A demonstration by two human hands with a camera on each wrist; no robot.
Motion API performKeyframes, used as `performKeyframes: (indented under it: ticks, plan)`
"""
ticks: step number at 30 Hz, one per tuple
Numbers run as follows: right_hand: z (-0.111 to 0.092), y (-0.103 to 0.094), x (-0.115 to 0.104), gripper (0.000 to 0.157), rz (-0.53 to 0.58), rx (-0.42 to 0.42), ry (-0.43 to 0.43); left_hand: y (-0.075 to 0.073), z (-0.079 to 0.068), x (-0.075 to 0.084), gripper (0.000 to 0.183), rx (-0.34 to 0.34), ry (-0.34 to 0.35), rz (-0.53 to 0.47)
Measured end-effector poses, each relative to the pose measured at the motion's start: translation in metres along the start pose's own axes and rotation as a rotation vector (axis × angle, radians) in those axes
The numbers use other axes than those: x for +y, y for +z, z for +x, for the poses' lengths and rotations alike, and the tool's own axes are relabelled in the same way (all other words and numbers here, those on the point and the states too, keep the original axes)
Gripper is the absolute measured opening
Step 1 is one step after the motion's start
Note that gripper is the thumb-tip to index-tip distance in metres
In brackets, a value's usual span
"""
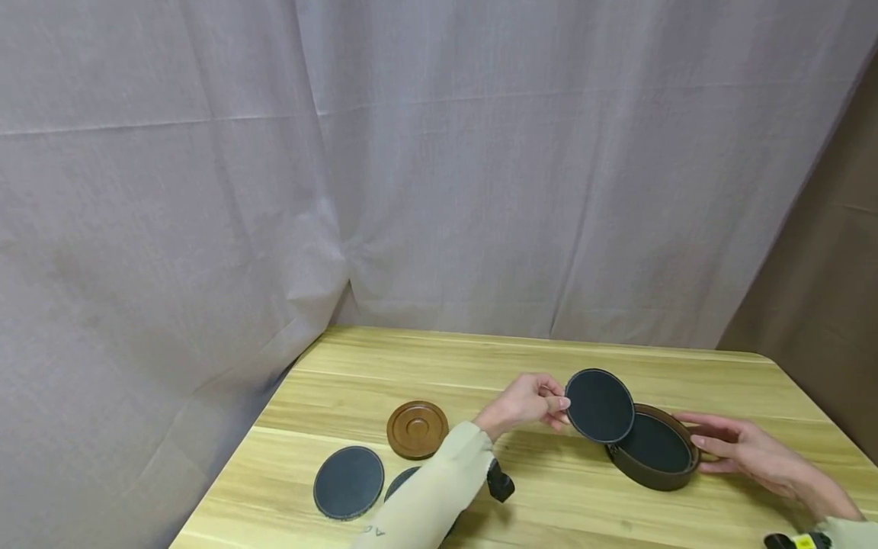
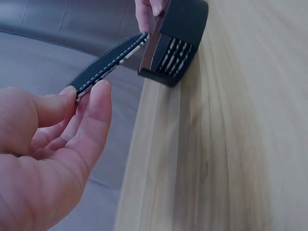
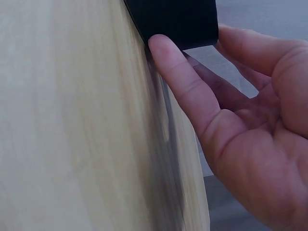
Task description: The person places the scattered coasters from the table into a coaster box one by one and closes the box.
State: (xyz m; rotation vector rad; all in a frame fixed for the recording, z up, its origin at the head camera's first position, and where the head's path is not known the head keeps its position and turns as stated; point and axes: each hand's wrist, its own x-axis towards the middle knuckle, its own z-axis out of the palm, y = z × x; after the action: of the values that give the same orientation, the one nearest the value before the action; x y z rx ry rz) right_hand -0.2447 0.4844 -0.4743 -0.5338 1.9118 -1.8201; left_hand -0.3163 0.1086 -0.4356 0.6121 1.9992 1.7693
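Note:
My left hand [image 1: 524, 404] pinches a round black coaster [image 1: 600, 406] by its left edge between thumb and fingers. Pale stitching runs along the coaster's rim in the left wrist view. Held tilted, the coaster overlaps the near-left rim of a round dark coaster holder [image 1: 652, 479] in the head view. Several coasters [image 2: 174, 57] lie stacked inside the holder, their stitched edges showing through a slot in its wall. On the holder's right side, my right hand [image 1: 754, 451] grips the wall, thumb at the rim and fingers spread around the outside.
Left of the hands, a brown wooden disc [image 1: 417, 431] with ring grooves lies on the wood-grain table [image 1: 562, 503]. Another black coaster [image 1: 348, 483] lies nearer the front. Beside it, one more coaster [image 1: 400, 480] is mostly hidden under my left sleeve. Grey curtain [image 1: 446, 191] hangs behind the table.

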Motion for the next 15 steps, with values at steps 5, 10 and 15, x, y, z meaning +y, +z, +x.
performKeyframes:
  ticks: [5,10,15]
  plan:
    - [0.000,0.000,0.000,0.050,-0.003,-0.003,-0.016,0.011,0.006,0.001,0.004,0.023,-0.007,-0.062]
    - [0.000,0.001,-0.002,0.050,-0.005,0.003,-0.015,0.022,0.009,0.002,0.005,0.042,-0.011,-0.092]
    - [-0.001,0.001,-0.002,0.050,-0.004,0.003,-0.002,0.031,0.012,0.000,0.005,0.037,-0.026,-0.116]
